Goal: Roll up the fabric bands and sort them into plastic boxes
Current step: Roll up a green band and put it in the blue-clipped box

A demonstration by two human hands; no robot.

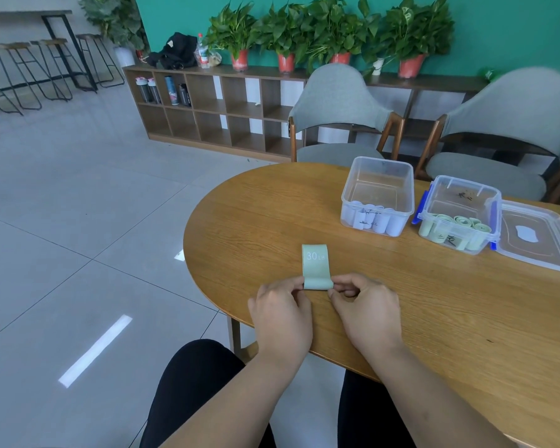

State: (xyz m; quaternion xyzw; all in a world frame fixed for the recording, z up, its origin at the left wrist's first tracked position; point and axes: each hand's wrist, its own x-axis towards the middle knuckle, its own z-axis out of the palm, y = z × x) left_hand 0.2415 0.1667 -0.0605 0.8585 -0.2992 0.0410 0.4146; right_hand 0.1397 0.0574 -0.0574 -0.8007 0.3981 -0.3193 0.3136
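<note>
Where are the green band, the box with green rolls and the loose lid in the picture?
green band (316, 263), head view, on its flat part below the "30 LB" print.
box with green rolls (459, 202), head view, on its clear back wall.
loose lid (545, 250), head view, on its flat panel.

Bare forearms, no sleeves; black trousers (191, 383) on legs.

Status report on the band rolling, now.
Left hand and right hand pinching green band, near end rolled. Green-roll box open. Nothing in the way.
</note>
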